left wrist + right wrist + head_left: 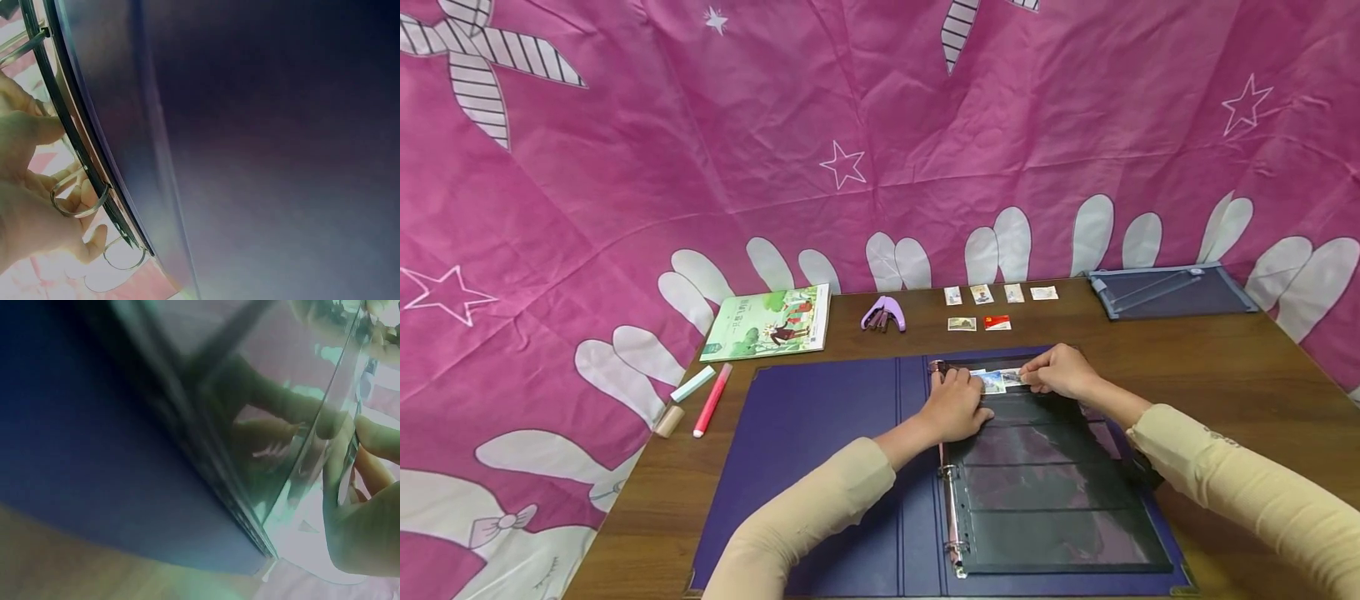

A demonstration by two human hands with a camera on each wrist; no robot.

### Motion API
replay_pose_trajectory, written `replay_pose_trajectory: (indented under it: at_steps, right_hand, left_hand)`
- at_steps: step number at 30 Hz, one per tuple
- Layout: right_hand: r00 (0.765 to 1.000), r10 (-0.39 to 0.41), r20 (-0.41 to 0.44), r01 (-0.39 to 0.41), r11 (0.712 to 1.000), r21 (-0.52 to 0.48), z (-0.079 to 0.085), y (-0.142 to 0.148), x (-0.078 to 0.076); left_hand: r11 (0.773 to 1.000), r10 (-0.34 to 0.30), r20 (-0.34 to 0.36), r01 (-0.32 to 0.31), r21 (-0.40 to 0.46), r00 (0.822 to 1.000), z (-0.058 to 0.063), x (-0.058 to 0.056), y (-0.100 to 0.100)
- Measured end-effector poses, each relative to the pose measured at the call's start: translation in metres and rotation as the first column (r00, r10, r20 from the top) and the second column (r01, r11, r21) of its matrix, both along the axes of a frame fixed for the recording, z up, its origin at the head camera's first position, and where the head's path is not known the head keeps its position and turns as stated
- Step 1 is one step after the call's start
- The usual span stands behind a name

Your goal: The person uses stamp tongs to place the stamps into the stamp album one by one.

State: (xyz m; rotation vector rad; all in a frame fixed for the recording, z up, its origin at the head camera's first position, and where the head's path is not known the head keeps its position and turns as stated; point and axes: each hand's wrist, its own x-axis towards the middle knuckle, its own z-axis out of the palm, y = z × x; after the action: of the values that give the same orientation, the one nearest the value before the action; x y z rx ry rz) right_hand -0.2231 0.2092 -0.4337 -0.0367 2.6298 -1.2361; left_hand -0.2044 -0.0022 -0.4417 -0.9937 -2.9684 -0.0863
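Note:
A purple ring binder (820, 467) lies opened on the table, with black stock pages (1037, 483) of clear strips on its rings. Small stamps (992, 382) sit in the top strip. My right hand (1062, 372) pinches a stamp (1012, 377) between thumb and fingers at the right of that row. My left hand (953, 407) rests on the page's upper left, its fingertips by the stamps and its thumb pointing right. In the left wrist view the left hand (37, 206) shows behind the metal rings. The right wrist view shows the right hand (365, 494) above the glossy page.
Several loose stamps (981, 294) lie in two rows behind the binder. A purple stapler (883, 314), a green picture book (767, 323), a red marker (712, 400) and its neighbouring pale eraser-like stick (693, 384) are to the left. A grey zip pouch (1176, 292) lies back right.

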Motion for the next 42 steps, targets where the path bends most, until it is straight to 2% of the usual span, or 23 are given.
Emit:
replay_pose_trajectory:
  at_steps: [5,10,15,19,25,30,36,42]
  right_hand:
    - [0.999,0.047,0.018,-0.047,0.999,-0.002,0.003,0.001,-0.004]
    - [0.993,0.108,0.055,-0.108,0.994,-0.007,0.006,0.002,-0.009]
    - [0.977,0.165,0.138,-0.166,0.986,-0.008,0.012,0.001,-0.013]
    - [0.961,0.212,0.176,-0.213,0.977,-0.016,0.014,-0.002,-0.013]
    - [0.954,0.251,0.162,-0.253,0.967,-0.011,0.012,-0.005,-0.013]
    - [0.952,0.264,0.154,-0.266,0.964,-0.008,0.012,-0.002,-0.014]
    - [0.946,0.304,0.117,-0.311,0.949,0.045,0.012,0.002,-0.018]
    - [0.924,0.371,0.091,-0.375,0.926,0.033,0.015,0.007,-0.025]
  left_hand:
    - [0.999,-0.015,0.034,0.013,0.048,0.999,0.0,-0.004,-0.003]
    - [0.987,-0.059,0.099,0.043,0.153,0.993,0.001,-0.008,-0.006]
    - [0.948,-0.103,0.175,0.044,0.315,0.979,0.003,-0.011,-0.006]
    - [0.917,-0.104,0.204,0.015,0.399,0.974,0.0,-0.014,-0.006]
    - [0.893,-0.097,0.222,-0.013,0.449,0.97,-0.003,-0.017,-0.006]
    - [0.887,-0.109,0.24,-0.015,0.462,0.965,-0.003,-0.02,-0.005]
    - [0.874,-0.125,0.256,-0.015,0.485,0.959,0.0,-0.021,-0.006]
    - [0.884,-0.124,0.281,-0.022,0.466,0.951,0.002,-0.024,-0.007]
